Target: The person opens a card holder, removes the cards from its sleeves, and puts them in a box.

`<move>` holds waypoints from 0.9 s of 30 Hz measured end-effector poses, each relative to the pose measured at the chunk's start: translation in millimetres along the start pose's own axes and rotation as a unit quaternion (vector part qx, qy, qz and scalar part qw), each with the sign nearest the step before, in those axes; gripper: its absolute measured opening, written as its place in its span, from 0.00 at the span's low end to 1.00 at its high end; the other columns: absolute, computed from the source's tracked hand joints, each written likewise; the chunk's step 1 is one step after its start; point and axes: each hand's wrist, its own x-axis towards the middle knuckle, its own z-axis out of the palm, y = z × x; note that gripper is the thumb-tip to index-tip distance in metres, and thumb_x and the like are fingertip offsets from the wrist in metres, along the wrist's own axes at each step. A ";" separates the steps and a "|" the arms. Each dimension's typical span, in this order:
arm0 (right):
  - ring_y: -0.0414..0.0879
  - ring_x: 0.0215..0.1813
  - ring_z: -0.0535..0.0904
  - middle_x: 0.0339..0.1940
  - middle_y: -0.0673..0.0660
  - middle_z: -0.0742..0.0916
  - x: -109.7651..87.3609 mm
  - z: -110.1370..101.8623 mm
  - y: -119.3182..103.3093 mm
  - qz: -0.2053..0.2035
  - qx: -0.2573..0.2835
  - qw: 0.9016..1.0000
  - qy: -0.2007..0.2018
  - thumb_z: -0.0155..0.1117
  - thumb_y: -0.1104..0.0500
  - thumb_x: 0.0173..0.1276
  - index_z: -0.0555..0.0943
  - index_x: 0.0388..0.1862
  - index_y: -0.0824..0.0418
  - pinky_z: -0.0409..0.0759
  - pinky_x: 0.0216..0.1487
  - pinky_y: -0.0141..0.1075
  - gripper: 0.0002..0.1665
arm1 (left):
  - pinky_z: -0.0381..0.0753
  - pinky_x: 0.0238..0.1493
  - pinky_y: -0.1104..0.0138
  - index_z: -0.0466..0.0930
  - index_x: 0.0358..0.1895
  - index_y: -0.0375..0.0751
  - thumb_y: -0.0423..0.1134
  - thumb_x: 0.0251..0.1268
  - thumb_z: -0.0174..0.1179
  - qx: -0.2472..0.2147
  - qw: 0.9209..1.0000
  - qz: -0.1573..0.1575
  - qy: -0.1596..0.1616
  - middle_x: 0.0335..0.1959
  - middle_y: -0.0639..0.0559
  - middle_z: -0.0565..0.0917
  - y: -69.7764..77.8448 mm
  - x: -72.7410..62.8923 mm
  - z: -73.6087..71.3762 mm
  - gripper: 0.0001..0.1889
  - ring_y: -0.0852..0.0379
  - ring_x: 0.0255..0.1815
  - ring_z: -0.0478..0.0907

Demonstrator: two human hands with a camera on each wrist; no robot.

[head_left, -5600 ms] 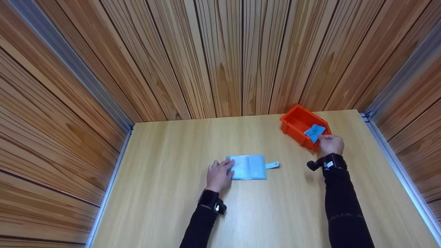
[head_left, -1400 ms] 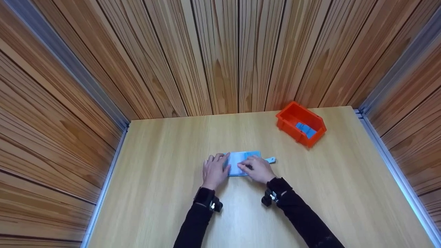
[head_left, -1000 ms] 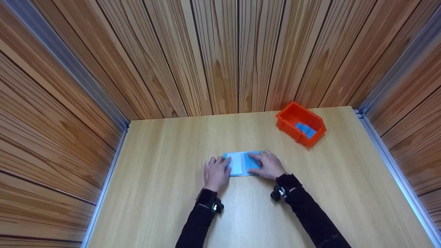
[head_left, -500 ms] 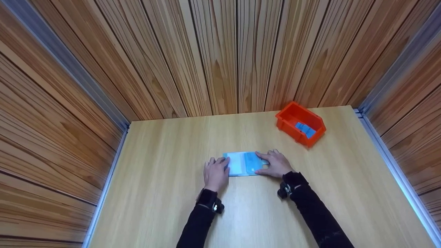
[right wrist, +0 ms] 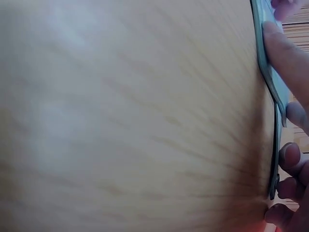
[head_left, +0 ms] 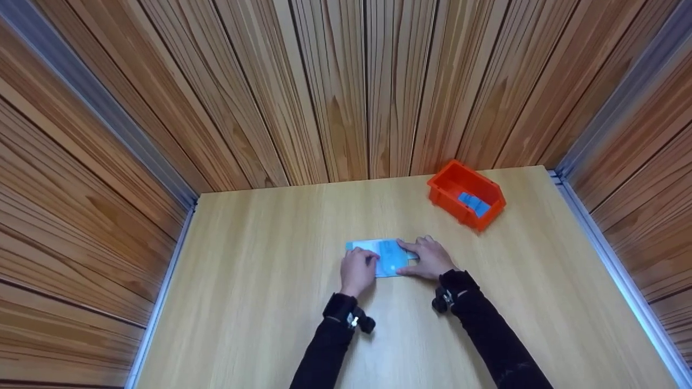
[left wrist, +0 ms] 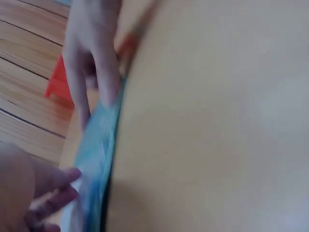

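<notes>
A light blue card holder (head_left: 390, 259) lies unfolded on the table, with pale, clear-looking pages on its left half. My left hand (head_left: 358, 272) is over the left pages, its thumb and fingers drawn close together near the middle fold. Blur in the left wrist view hides whether a page is caught between those fingertips (left wrist: 71, 175). With thumb and forefinger spread apart, my right hand (head_left: 432, 259) presses the right end of the holder. The snap strap (head_left: 412, 255) sticks out there, partly covered by this hand; the right wrist view shows the holder's edge (right wrist: 270, 79) under the thumb.
An orange bin (head_left: 455, 214) stands at the back right, with blue folded pieces (head_left: 474, 204) inside. Wood-panelled walls (head_left: 335, 108) rise behind and at both sides of the light wooden table (head_left: 259, 270).
The right hand went from the bin to the holder, then slid to its right end. Within the last half second the left hand moved right, from the left edge onto the pages.
</notes>
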 end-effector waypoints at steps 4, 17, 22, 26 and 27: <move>0.49 0.43 0.66 0.35 0.54 0.77 -1.0 1.2 1.8 -0.001 -0.001 1.000 0.007 0.77 0.28 0.54 0.73 0.77 0.46 0.59 0.42 0.40 0.54 | 0.76 0.45 0.62 0.91 0.38 0.41 0.39 0.71 0.63 -0.073 0.993 -0.087 -0.026 0.36 0.51 0.87 12.2 9.4 2.2 0.09 0.53 0.40 0.80; 0.50 0.42 0.67 0.35 0.54 0.76 -4.0 -0.8 3.9 -0.002 0.005 1.000 0.011 0.77 0.29 0.54 0.73 0.76 0.47 0.59 0.43 0.40 0.53 | 0.69 0.53 0.53 0.83 0.27 0.44 0.43 0.71 0.62 0.055 0.996 -0.064 -0.014 0.36 0.48 0.78 17.4 14.2 24.2 0.12 0.47 0.47 0.71; 0.49 0.41 0.66 0.34 0.53 0.75 -4.0 -1.0 3.1 -0.006 -0.001 1.000 0.014 0.77 0.29 0.53 0.74 0.76 0.47 0.59 0.43 0.40 0.53 | 0.68 0.54 0.54 0.86 0.32 0.45 0.44 0.72 0.65 0.045 0.998 -0.050 -0.016 0.40 0.49 0.79 12.7 12.4 23.2 0.10 0.48 0.48 0.70; 0.49 0.41 0.66 0.34 0.53 0.75 -3.2 0.1 3.2 -0.018 -0.002 1.000 0.014 0.76 0.28 0.54 0.73 0.76 0.47 0.60 0.43 0.40 0.54 | 0.68 0.54 0.55 0.85 0.35 0.44 0.44 0.74 0.63 0.036 0.997 -0.048 -0.037 0.40 0.49 0.78 11.4 12.3 18.5 0.10 0.49 0.49 0.69; 0.48 0.41 0.66 0.34 0.53 0.75 -3.0 0.5 3.4 -0.018 -0.002 1.000 0.013 0.76 0.28 0.54 0.73 0.76 0.47 0.60 0.43 0.40 0.54 | 0.68 0.54 0.55 0.85 0.35 0.43 0.43 0.75 0.62 0.034 0.998 -0.046 -0.040 0.40 0.49 0.78 10.9 12.4 17.2 0.10 0.49 0.49 0.69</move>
